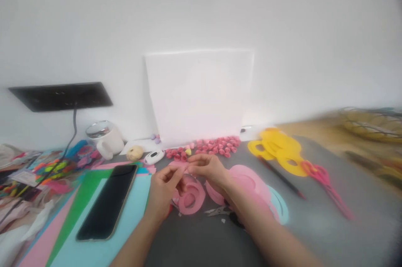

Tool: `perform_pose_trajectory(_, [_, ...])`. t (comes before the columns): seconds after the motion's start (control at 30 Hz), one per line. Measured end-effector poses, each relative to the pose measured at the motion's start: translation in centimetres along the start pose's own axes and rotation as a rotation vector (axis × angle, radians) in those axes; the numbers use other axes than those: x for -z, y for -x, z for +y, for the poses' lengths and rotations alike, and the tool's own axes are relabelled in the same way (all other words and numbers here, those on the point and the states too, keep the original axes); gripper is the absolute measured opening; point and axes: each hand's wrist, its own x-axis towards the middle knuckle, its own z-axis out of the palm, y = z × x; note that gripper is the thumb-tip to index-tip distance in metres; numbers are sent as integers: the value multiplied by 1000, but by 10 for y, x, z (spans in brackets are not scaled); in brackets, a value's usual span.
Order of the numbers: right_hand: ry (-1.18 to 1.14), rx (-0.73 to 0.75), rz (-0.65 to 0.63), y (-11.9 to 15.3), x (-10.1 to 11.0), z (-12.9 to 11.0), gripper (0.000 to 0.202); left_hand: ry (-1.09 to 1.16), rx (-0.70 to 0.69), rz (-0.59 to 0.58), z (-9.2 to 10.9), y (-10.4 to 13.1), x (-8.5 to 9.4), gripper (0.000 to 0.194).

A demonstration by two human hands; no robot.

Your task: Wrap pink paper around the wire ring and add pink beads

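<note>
My left hand (165, 189) and my right hand (210, 172) meet fingertip to fingertip, both pinching a small piece of pink paper (183, 165) mostly hidden by the fingers. Just below them lies a pink paper spiral (191, 196) cut in rings. Whether it joins the pinched piece I cannot tell. Behind the hands, many small rolled pink paper roses (216, 146) sit in a cluster. More pink paper cutouts (246, 181) are partly under my right forearm. Small scissors (216, 211) with black handles rest beside that wrist, partly covered.
A phone (108, 202) lies on coloured paper sheets (135, 216) at left, near a mug (108, 141). At right are yellow paper cutouts (279, 147), a pencil (282, 178) and pink scissors (328, 187). A white board (201, 95) leans against the wall.
</note>
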Motion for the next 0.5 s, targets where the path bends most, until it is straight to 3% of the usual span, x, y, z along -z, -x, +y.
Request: perform_pose_trajectory(0.5, [85, 44, -161, 3, 4, -5, 43, 11, 55, -186, 10, 2, -2, 24])
